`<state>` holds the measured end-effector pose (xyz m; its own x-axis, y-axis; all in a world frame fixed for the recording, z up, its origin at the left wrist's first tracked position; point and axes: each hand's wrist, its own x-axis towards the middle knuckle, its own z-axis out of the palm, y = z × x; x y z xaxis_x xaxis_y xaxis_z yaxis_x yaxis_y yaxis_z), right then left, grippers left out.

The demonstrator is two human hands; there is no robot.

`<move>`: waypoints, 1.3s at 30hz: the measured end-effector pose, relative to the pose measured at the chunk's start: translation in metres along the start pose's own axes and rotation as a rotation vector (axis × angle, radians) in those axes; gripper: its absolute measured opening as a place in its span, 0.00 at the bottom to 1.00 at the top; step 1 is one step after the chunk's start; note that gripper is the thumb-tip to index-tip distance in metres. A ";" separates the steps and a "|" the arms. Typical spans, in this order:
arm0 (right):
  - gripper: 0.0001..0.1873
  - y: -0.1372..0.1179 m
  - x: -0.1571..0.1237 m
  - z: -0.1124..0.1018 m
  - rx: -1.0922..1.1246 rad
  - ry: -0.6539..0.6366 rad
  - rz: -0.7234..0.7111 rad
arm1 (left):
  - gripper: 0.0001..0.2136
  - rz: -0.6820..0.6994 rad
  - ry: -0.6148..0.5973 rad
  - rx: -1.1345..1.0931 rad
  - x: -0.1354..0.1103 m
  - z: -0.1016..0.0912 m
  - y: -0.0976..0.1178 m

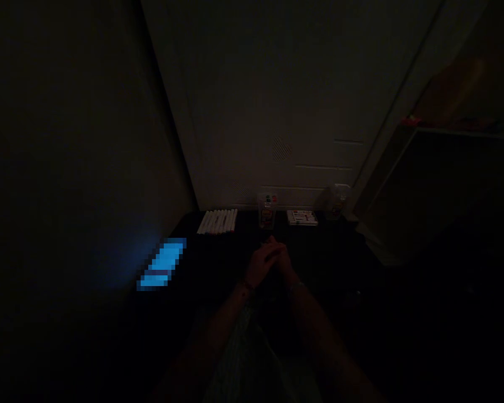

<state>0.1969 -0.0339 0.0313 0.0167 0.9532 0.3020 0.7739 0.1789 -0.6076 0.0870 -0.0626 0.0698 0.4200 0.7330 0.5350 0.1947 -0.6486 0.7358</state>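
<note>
In dim light, my left hand [260,266] and my right hand [285,261] meet over the dark table [331,252]. Their fingers are closed and folded against each other. Darkness hides whether anything small lies between them. Just beyond stands a clear plastic container [267,212] with a printed label and a few coloured round ends near its top. A row of white markers [217,221] lies side by side to the left of it. On its other side is a flat white printed pack [302,218].
A glowing blue screen [163,263], blurred into blocks, lies at the table's left. Another clear container [340,201] stands at the back right. A pale panel [252,123] rises behind the table. To the right is a shelf-like unit with a light edge [453,131].
</note>
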 end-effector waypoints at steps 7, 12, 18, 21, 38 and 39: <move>0.11 0.002 0.003 0.001 0.018 -0.078 -0.007 | 0.10 -0.031 -0.061 -0.022 0.003 -0.017 -0.002; 0.08 0.005 0.004 0.003 -0.005 -0.081 -0.035 | 0.10 -0.050 -0.069 -0.037 0.000 -0.019 -0.003; 0.05 0.008 0.007 0.005 0.031 -0.049 -0.080 | 0.11 -0.069 -0.059 -0.068 0.002 -0.020 -0.002; 0.04 0.007 0.007 0.005 0.036 -0.058 -0.041 | 0.11 -0.074 -0.058 -0.086 0.002 -0.020 -0.001; 0.12 0.010 0.011 0.008 0.530 0.249 0.133 | 0.19 -0.448 0.355 -0.218 -0.003 -0.050 -0.095; 0.12 0.010 0.011 0.008 0.553 0.243 0.135 | 0.19 -0.445 0.358 -0.202 -0.003 -0.051 -0.095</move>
<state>0.2002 -0.0193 0.0228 0.2854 0.9052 0.3148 0.3131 0.2224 -0.9233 0.0217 0.0072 0.0189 0.0053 0.9710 0.2390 0.0964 -0.2384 0.9664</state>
